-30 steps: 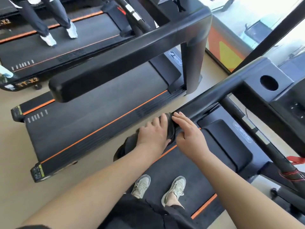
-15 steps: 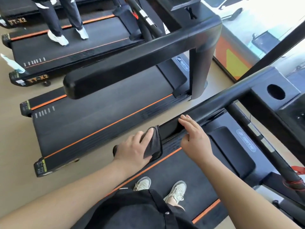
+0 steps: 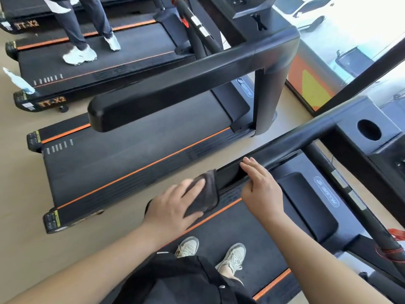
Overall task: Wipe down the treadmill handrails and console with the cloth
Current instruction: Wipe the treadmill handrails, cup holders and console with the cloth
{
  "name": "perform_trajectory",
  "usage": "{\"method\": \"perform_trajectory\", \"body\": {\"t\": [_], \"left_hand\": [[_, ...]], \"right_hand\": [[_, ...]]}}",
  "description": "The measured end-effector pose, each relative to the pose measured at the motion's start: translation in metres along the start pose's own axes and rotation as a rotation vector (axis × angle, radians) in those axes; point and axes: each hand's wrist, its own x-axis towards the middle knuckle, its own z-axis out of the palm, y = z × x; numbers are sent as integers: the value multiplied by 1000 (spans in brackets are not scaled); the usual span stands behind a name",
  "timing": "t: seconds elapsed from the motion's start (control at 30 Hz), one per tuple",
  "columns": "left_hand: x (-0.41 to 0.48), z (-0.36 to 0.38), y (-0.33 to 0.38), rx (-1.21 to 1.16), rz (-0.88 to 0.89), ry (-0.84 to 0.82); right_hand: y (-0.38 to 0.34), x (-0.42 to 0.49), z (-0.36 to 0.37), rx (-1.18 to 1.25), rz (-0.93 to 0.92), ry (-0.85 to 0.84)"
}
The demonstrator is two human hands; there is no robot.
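Gripping w/ fingers spread, left hand presses the cloth down over the near end of the rail; thumb and fingers lie on top of the cloth, dark fabric bunched under the palm and wrapped around the rail's end. Right hand is just beside it, further up the rail: fingers straight and together along the top, thumb tucked below on the inner side, a loose hold on the rail only, no cloth in it. Between the two hands a short stretch of bare rail shows. Beyond the right hand the rail runs up to the console, which has a round hole in its top. Below both hands: belt w/ orange stripe, and the person's pale shoes.
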Motion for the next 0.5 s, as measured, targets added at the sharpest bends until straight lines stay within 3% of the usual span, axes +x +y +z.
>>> {"method": "perform_trajectory", "body": {"t": [0.1,0.27,0.5], "left_hand": [[-11,-9,-13,-45,10,-63],[85,-19,57,74,-242,-417],[117,-9,72,-48,-220,-383]], "right_hand": [[3,0,2,2,-23,8],[3,3,2,-10,-7,11],[-3,6,4,-10,59,61]]}}
